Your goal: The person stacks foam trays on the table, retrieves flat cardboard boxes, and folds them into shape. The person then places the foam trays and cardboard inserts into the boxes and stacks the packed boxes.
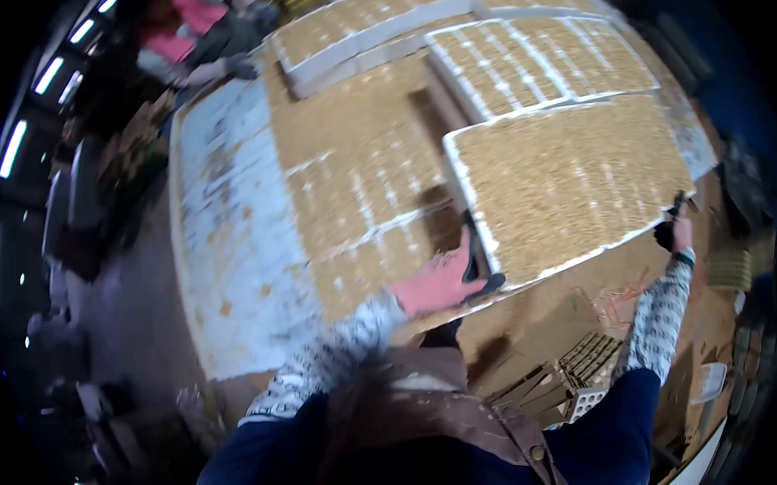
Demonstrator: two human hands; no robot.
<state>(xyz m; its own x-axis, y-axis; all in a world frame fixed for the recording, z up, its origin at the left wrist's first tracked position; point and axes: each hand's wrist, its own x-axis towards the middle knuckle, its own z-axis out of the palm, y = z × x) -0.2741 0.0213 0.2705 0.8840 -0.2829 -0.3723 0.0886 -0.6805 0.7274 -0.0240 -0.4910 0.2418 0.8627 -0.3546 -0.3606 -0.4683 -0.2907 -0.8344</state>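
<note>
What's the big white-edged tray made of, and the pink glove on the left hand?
The tray could be foam or plastic: its rim looks dull white and slightly uneven. The glove looks like soft pink cloth, with dark fingertips perhaps coated in rubber, though blur hides any weave.

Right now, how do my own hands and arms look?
Your left hand wears a pink glove with dark fingers; your right hand shows pink and black too. Both forearms have whitish sleeves with a dark repeating print, and dark blue fabric sits above them. Blur hides finer markings.
</note>
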